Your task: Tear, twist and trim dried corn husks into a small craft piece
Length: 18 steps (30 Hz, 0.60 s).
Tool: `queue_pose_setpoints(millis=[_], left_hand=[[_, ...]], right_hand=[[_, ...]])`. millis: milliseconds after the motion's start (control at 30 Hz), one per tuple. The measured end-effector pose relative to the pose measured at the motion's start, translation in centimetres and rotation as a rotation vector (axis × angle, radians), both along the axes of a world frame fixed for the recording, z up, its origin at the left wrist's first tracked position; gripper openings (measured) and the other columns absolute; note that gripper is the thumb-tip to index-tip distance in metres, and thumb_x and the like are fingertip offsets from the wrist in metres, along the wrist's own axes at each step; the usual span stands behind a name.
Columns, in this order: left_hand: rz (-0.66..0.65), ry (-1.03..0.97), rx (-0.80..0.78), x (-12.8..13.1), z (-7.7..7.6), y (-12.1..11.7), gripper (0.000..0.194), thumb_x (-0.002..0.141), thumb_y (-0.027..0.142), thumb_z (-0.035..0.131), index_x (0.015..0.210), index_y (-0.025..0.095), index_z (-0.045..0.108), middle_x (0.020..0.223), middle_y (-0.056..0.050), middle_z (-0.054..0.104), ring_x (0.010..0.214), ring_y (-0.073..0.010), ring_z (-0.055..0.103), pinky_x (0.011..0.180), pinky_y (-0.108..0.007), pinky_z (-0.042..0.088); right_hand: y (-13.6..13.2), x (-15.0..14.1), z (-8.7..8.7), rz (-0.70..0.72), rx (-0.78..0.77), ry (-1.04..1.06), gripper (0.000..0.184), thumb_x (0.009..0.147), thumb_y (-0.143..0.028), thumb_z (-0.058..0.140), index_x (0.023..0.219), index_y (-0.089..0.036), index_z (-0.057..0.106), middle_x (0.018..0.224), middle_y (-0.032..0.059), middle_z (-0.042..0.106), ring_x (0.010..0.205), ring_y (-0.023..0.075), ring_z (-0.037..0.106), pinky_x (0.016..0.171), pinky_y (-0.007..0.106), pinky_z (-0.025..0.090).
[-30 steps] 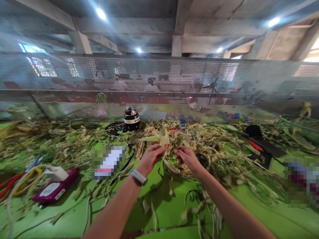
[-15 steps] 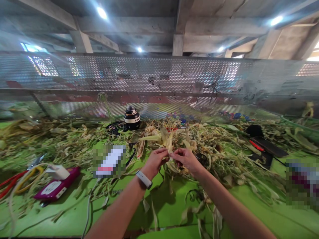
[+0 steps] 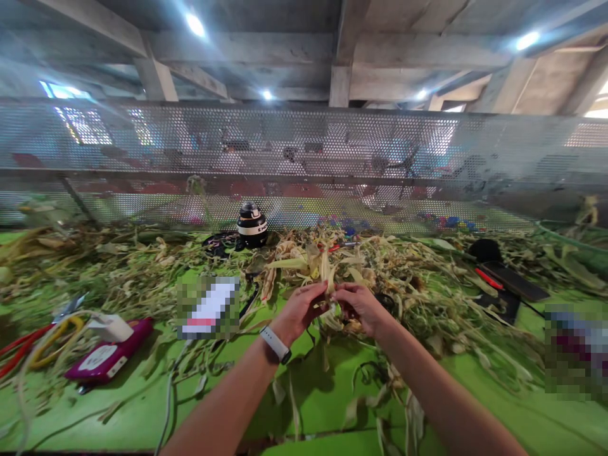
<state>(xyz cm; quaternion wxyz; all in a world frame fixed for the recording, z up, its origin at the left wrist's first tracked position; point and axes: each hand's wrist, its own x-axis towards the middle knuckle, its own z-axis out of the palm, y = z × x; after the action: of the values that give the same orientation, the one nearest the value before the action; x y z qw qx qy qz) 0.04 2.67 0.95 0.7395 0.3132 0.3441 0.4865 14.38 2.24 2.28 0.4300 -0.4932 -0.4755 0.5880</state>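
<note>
Pale dried corn husk (image 3: 325, 267) stands up between my two hands over the middle of the table. My left hand (image 3: 303, 310), with a watch (image 3: 275, 345) on its wrist, pinches the husk low down from the left. From the right, the fingertips of my right hand (image 3: 361, 305) close on the same husk, almost touching the left fingers. The lower end of the husk is partly hidden by the fingers. Around and behind both hands lies a loose heap of dry husk strips (image 3: 418, 278).
A phone (image 3: 211, 307) and a purple power strip (image 3: 111, 354) with a white plug lie left. Red-handled scissors (image 3: 28, 345) rest at far left. A black bottle (image 3: 252, 227) stands behind, before a perforated metal screen (image 3: 304, 145). Husk scraps litter the green table (image 3: 237, 405).
Both hands have shifted slightly right, with the husk still between them. The husk now stands more upright, and my right hand's fingers have moved a little away from the left ones.
</note>
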Motion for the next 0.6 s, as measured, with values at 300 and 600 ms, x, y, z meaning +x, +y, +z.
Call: queue_pose_setpoints(millis=[300,600], left_hand=[[0.003,0.050,0.044,0.0,-0.1,0.1,0.024,0.048,0.024,0.083,0.066,0.014,0.070,0.071,-0.002,0.069,0.066,-0.0095,0.059,0.064,-0.019,0.046],[0.115,0.010,0.116,0.7,-0.3,0.1,0.025,0.047,0.023,0.082,0.066,0.012,0.070,0.065,-0.003,0.069,0.059,-0.0127,0.059,0.061,-0.024,0.046]], right_hand=[[0.2,0.8,0.0,0.057,0.018,0.020,0.024,0.056,-0.032,0.070,0.060,-0.017,0.052,0.044,-0.0083,0.044,0.035,0.0038,0.036,0.036,0.017,0.024],[0.1,0.7,-0.4,0.224,-0.080,0.072,0.019,0.062,-0.033,0.066,0.063,-0.016,0.057,0.050,-0.0006,0.060,0.037,0.0072,0.048,0.039,0.019,0.037]])
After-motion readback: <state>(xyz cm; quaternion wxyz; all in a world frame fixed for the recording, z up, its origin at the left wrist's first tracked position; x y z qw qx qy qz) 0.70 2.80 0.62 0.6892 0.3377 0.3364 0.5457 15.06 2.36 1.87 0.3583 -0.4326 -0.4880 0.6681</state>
